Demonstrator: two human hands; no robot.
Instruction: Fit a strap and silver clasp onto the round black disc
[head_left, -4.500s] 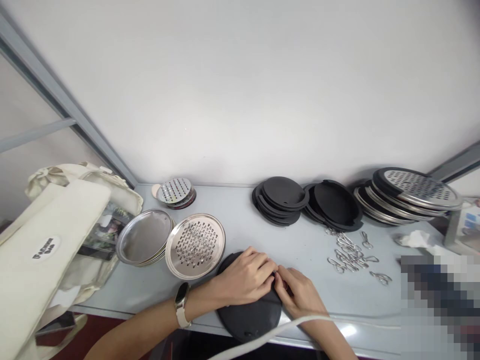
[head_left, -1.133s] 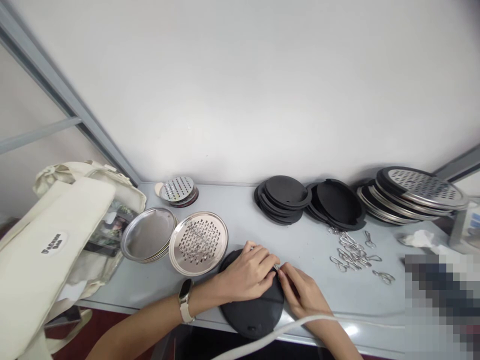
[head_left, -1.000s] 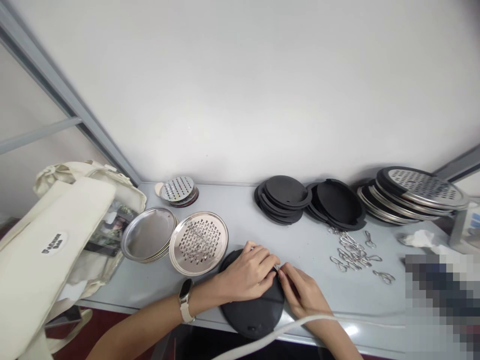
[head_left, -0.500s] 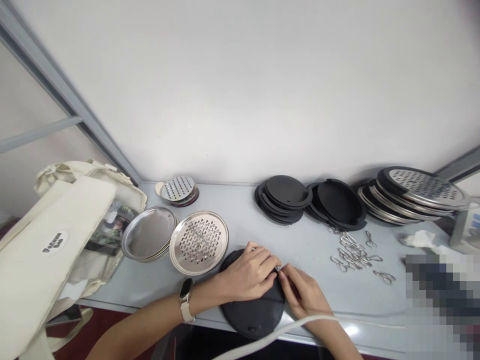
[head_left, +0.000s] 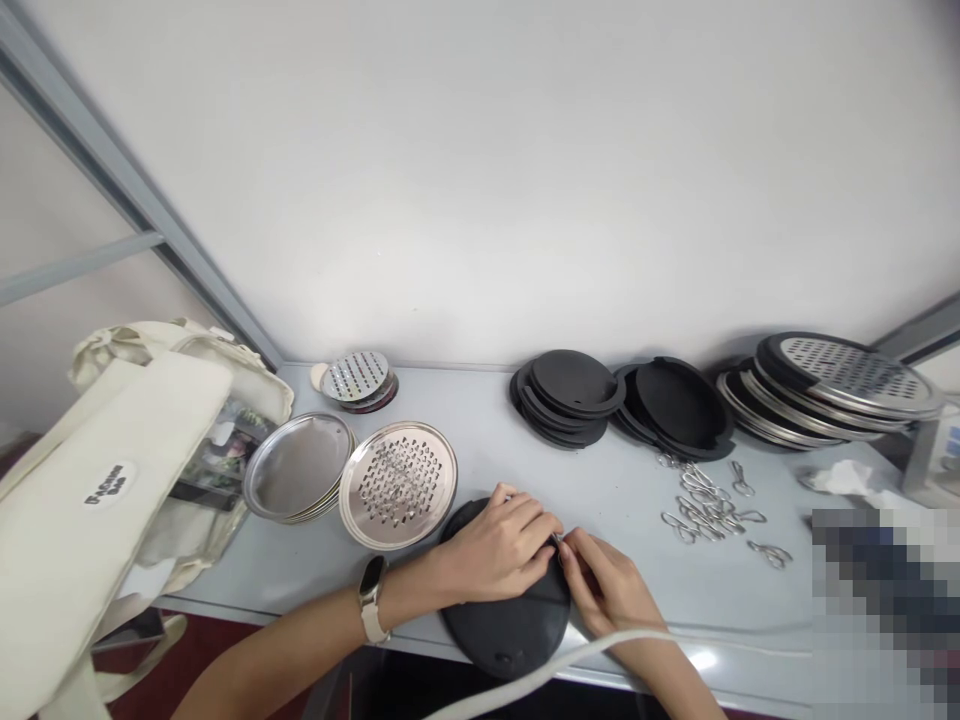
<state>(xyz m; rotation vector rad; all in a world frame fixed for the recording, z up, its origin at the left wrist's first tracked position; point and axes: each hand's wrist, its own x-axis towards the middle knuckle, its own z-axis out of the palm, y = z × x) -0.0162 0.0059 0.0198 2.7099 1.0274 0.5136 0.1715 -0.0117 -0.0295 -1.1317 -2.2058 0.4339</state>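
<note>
A black round disc [head_left: 506, 625] lies flat at the near edge of the grey table [head_left: 487, 460]. My left hand [head_left: 495, 545] rests on top of it, fingers curled toward its right rim. My right hand [head_left: 607, 590] meets it there, fingertips pinched on a small metal clip [head_left: 556, 540] at the disc's edge. Both hands press together at that spot, and most of the clip is hidden by the fingers. A watch with a pale strap sits on my left wrist.
A perforated steel disc [head_left: 397, 485] and plain steel plates [head_left: 296, 480] lie to the left. A cream bag [head_left: 105, 480] hangs off the left end. Black disc stacks [head_left: 566, 395], loose metal clips [head_left: 709, 505] and steel-rimmed discs [head_left: 825, 385] sit to the right.
Almost nothing has changed. Both hands stay pinched at the black disc's right rim, with only slight finger shifts and a small camera drift.
</note>
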